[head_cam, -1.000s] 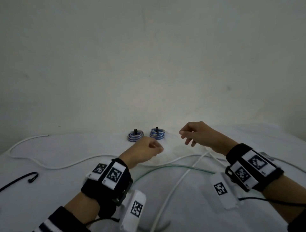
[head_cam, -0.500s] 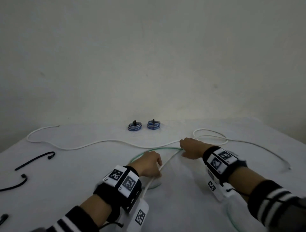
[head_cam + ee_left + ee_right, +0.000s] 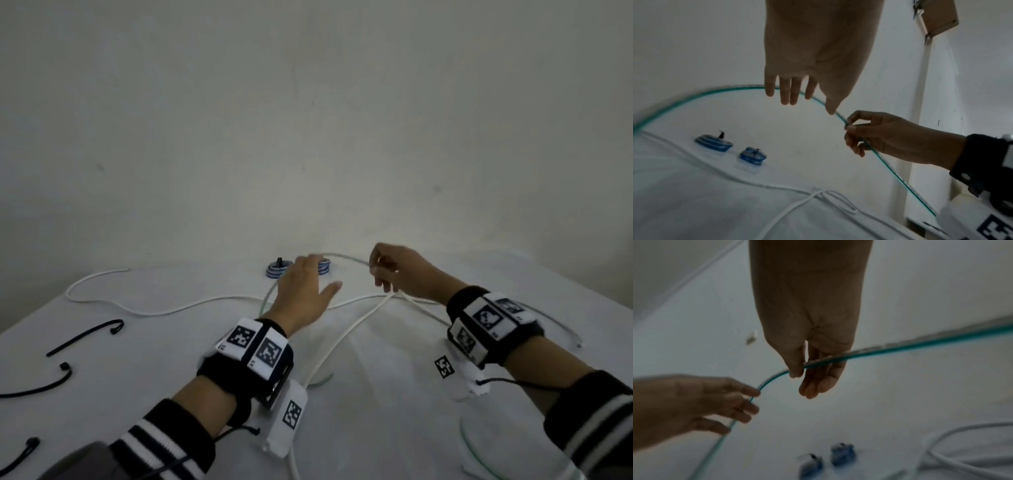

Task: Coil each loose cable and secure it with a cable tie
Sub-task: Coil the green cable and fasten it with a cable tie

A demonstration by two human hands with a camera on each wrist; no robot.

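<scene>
A thin green cable arches in the air between my two hands, above the white table. My right hand pinches it between thumb and forefinger; the right wrist view shows that pinch on the green cable. My left hand is raised with straight fingers, and in the left wrist view the green cable runs behind those fingers. A long white cable lies loose across the table under both hands.
Two blue-and-white coils bound with black ties sit at the back by the wall, the right one partly hidden by my left hand. Three loose black cable ties lie at the left. More green cable loops at the near right.
Both hands have risen from the table toward the back, lifting the green cable into an arc. My left hand has gone from curled to straight fingers.
</scene>
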